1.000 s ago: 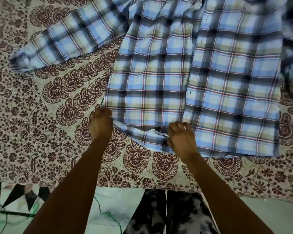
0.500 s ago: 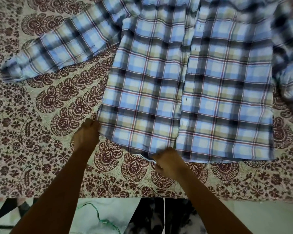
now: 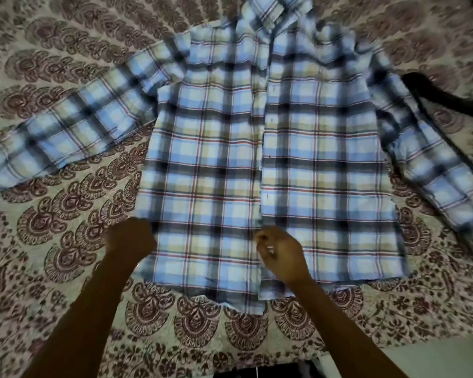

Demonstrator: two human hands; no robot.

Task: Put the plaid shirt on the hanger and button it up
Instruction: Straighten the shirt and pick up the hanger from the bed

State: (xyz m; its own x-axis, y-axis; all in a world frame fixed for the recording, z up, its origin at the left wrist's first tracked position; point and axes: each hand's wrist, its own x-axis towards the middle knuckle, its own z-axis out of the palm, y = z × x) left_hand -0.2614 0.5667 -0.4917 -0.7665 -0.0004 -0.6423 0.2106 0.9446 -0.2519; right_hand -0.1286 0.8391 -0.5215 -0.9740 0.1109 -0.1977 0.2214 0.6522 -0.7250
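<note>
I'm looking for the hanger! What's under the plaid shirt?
Around the plaid shirt only the patterned bedsheet shows. The shirt hides whatever lies beneath, so I cannot tell.

plaid shirt (image 3: 257, 165) blurred, left cuff cut off, dark object (image 3: 448, 99) unidentifiable

We identify the plaid shirt (image 3: 257, 159) at centre: light blue and pale yellow-green squares crossed by dark navy bands and thin red lines. The bedsheet (image 3: 52, 214) beneath shows maroon paisley-and-floral print on cream. At 2 o'clock, a black strap (image 3: 434, 88).
</note>
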